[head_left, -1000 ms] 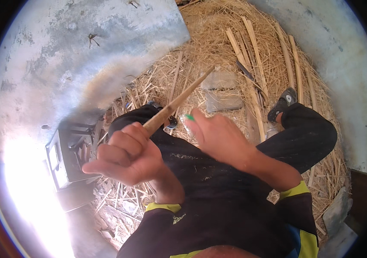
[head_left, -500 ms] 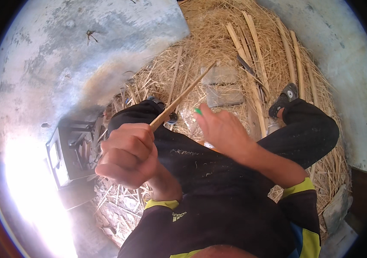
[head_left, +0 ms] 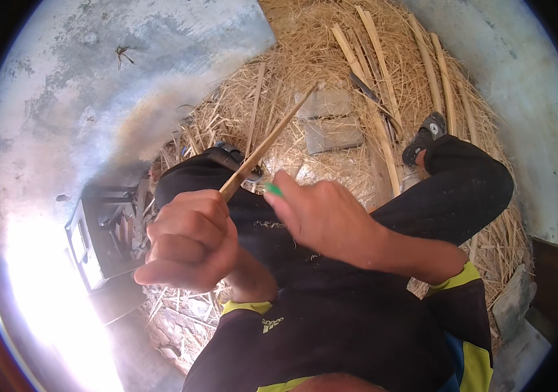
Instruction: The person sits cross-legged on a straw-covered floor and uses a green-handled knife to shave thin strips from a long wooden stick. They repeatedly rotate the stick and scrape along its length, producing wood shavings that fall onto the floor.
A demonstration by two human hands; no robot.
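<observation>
My left hand is closed in a fist around a pale strip of split bamboo or wood. The strip slants up and away to the right, narrowing to a point at its far end. My right hand is curled closed just right of the strip's lower part. A bit of something green shows between its thumb and fingers; the rest of that thing is hidden in the grip. Between the right hand and the strip a small gap shows.
Straw-like shavings cover the floor between my legs. Two grey blocks lie ahead. Long wooden strips and a dark-handled blade lie beyond them, to the right. A dark metal frame stands left, beside a pale wall.
My right hand has moved left and slightly down, nearer to the left fist and the strip. The left hand keeps its hold on the strip.
</observation>
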